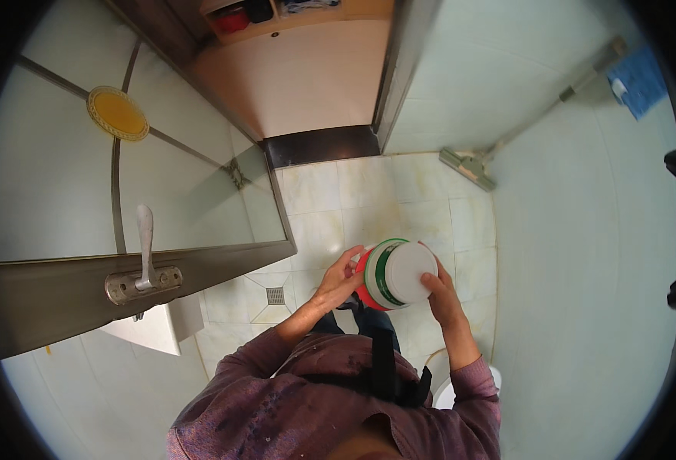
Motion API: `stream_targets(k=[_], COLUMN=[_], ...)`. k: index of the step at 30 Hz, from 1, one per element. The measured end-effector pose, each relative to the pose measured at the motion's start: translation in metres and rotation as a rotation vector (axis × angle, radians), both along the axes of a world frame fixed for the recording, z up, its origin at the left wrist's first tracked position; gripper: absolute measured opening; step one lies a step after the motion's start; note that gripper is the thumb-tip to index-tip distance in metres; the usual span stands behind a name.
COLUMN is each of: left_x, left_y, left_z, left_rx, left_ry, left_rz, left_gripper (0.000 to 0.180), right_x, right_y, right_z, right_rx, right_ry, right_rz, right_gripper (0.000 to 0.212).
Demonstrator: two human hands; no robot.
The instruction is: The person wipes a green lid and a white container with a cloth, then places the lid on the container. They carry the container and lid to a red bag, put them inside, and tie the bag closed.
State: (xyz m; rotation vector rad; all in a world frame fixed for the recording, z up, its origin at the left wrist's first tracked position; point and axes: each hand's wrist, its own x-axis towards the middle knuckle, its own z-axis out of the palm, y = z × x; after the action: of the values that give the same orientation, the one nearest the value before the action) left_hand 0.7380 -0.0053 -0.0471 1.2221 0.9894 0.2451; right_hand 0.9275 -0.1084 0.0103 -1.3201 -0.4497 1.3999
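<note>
Shows as a round red, green and white container (390, 276) — flat circular white end (413, 274) upward, held between left hand (342, 280) and right hand (441, 294).

Left hand (342, 282) and right hand (445, 297) grip round red-green-white container (408, 274) above tiled floor (315, 192); long-handled cleaning tool (468, 169) beside right wall (568, 253).

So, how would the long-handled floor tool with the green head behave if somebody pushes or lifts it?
Pushed, it would probably slide or topple sideways, as its pole seems only to lean against the wall. Lifted, it may feel bottom-heavy, because the wide head sits at one end.
</note>
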Motion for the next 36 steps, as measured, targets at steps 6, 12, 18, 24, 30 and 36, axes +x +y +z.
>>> stream_targets(k=[6,12,18,24,30,36], left_x=[0.009,0.002,0.018,0.021,0.062,0.114], left_y=[0.020,0.061,0.121,0.170,0.207,0.274], left_z=[-0.005,-0.012,-0.007,0.008,0.021,0.006], left_rx=[0.003,-0.085,-0.020,0.073,0.029,0.172], left_ry=[0.022,-0.095,-0.023,0.013,-0.058,-0.196], left_rz=[0.178,0.260,0.332,0.364,0.427,0.442], left_gripper=[0.051,0.056,0.064,0.069,0.071,0.070], right_x=[0.015,0.019,0.031,0.040,0.091,0.150], right_y=[0.039,0.105,0.172,0.233,0.279,0.352], right_z=[-0.015,-0.032,-0.019,-0.012,-0.004,-0.018], right_rx=[-0.036,-0.024,-0.048,-0.009,-0.001,0.052], right_ry=[0.145,0.143,0.056,0.103,0.045,0.143], right_rz=[0.056,0.119,0.181,0.218,0.329,0.347], right_gripper=[0.067,0.064,0.064,0.070,0.076,0.079])
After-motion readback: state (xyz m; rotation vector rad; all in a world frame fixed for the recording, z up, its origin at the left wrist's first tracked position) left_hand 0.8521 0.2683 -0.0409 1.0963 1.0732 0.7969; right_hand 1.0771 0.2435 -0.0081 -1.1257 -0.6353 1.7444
